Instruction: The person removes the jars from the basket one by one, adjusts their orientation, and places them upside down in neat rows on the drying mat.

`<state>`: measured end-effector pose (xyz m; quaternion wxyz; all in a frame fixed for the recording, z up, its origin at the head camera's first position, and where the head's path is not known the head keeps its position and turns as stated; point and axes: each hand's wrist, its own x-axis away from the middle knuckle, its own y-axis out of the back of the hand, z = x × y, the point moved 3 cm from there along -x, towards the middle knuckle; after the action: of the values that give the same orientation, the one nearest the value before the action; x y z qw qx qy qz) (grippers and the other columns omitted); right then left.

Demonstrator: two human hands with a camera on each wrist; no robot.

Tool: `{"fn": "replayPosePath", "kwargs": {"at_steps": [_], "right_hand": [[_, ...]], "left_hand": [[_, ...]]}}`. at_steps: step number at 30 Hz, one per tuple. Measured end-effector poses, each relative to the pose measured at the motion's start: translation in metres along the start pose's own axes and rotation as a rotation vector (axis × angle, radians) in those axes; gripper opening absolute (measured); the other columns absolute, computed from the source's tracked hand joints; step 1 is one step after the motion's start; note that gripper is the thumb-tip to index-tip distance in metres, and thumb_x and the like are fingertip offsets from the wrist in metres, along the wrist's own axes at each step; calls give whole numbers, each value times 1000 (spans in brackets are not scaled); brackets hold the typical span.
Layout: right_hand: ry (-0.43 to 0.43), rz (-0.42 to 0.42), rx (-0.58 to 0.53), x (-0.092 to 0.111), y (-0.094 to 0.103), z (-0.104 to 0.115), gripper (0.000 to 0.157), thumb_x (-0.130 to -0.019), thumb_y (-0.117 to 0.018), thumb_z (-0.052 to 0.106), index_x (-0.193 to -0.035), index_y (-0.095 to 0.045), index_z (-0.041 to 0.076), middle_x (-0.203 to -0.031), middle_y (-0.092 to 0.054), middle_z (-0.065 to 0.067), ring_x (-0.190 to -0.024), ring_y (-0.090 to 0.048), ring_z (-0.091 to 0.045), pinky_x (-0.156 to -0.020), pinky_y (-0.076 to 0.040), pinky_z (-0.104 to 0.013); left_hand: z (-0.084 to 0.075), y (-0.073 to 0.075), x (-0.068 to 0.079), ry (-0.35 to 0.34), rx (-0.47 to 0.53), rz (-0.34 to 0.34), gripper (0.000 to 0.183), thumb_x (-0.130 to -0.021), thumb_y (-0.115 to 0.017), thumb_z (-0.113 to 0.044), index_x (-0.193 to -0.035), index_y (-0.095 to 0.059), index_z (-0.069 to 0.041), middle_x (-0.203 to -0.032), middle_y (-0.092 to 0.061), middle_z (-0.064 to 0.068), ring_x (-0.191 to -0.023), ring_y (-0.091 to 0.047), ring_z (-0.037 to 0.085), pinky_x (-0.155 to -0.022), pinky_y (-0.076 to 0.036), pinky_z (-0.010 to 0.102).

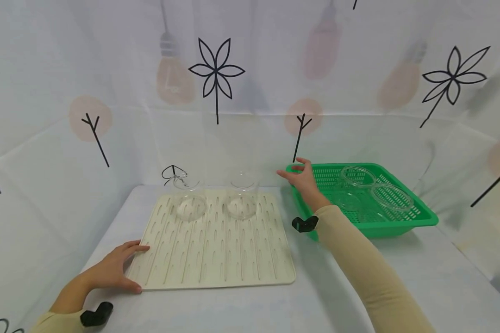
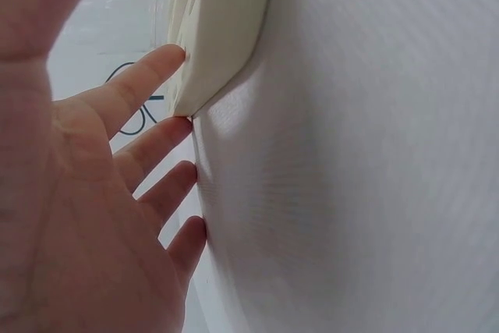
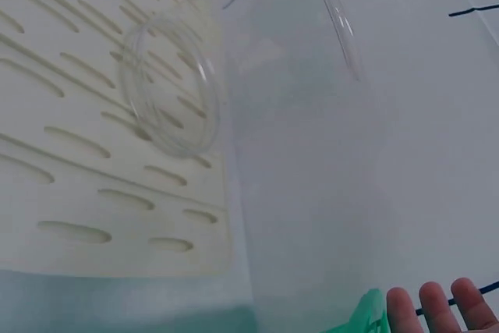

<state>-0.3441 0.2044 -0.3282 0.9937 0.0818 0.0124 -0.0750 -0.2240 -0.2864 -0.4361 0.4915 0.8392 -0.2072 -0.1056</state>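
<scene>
A cream ridged drying mat (image 1: 216,263) lies flat on the white table. Toward its back edge stand two transparent cups, a left cup (image 1: 190,208) and a right cup (image 1: 241,207), side by side. My left hand (image 1: 110,268) rests at the mat's front left corner, its fingers spread; in the left wrist view the index fingertip (image 2: 176,54) touches the mat's edge. Above the left rim of a green basket (image 1: 426,219), my right hand (image 1: 305,182) hovers with fingers parted and nothing in them. Only its fingertips (image 3: 435,308) show in the right wrist view.
Several clear containers lie inside the basket, among them a rear one (image 1: 358,176) and a front right one (image 1: 392,197) with round rims showing. The basket stands right of the mat. A patterned white curtain (image 1: 250,138) hangs behind the table.
</scene>
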Motion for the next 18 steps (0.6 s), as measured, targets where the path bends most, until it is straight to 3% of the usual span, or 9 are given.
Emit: {"fn": "replayPosePath", "kwargs": {"at_steps": [9,18], "right_hand": [[-14,-44,5,1,28,2,87,-84,-70,28,-147,-11,15,-140,-29,-17,-115,-44,-40,-97,-36,-48],[-9,-74,18,1,59,-2,95,-81,-71,36,-147,-7,14,-143,-25,-19,-120,-41,-43,-101,-32,-50]], "left_hand": [[0,0,-1,-5,7,-2,96,-52,-86,-50,-129,-50,-6,-136,-34,29,-120,-32,50,-89,-32,66],[1,-1,0,8,2,-3,95,-53,-85,-50,-130,-49,-7,-137,-33,29,-121,-31,50,-89,-32,66]]}}
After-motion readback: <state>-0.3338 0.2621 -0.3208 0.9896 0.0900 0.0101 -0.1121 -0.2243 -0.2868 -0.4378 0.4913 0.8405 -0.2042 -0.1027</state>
